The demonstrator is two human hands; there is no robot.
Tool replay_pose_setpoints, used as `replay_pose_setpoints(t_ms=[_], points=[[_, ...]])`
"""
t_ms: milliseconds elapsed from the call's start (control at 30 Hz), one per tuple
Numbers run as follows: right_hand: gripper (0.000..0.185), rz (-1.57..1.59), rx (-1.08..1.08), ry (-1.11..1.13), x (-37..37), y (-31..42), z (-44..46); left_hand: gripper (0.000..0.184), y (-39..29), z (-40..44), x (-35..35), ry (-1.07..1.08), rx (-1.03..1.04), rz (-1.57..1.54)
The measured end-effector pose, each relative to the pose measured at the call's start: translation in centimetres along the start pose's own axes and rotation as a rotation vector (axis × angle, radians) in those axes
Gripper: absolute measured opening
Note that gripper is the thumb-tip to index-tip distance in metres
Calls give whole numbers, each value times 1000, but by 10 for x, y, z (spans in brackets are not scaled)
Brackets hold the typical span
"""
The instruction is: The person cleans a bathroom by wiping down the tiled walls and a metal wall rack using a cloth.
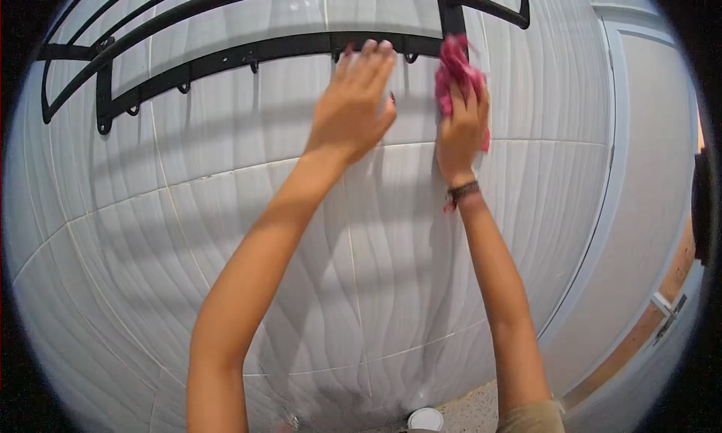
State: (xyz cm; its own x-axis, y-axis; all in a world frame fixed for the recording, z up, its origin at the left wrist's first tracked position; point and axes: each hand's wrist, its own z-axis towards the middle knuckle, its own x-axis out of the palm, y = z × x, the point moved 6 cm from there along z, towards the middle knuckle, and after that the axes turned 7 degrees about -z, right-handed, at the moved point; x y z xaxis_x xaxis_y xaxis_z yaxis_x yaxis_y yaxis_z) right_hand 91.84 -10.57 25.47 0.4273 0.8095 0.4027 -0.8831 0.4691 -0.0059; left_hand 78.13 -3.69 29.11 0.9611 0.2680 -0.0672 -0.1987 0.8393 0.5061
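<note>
A black metal rack (226,59) with small hooks along its lower bar is fixed to the tiled wall. My left hand (353,102) is raised at that bar, its fingers stretched out over the middle hooks and nothing visible in it. A crumpled pink cloth (457,68) is in my right hand (464,128), whose fingers press it at the right end of the bar, by the upright bracket. A dark bracelet circles the right wrist.
The wall (286,207) has pale wavy tiles. On the right is a white door frame (613,170), beyond it a door handle (668,316). A round white object (426,419) stands low at the bottom, near a speckled floor (472,412).
</note>
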Motion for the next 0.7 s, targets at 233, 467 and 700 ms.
replay_pose_setpoints(t_ms=[233,467,700], points=[[29,-41,-303,-48,23,9,65,44,-16,12,25,-62,-99,-302],[27,-32,-215,10,17,5,28,32,-8,14,19,50,-282,-563],[37,-55,30,51,30,-63,67,31,-11,22,12,156,-327,-420]])
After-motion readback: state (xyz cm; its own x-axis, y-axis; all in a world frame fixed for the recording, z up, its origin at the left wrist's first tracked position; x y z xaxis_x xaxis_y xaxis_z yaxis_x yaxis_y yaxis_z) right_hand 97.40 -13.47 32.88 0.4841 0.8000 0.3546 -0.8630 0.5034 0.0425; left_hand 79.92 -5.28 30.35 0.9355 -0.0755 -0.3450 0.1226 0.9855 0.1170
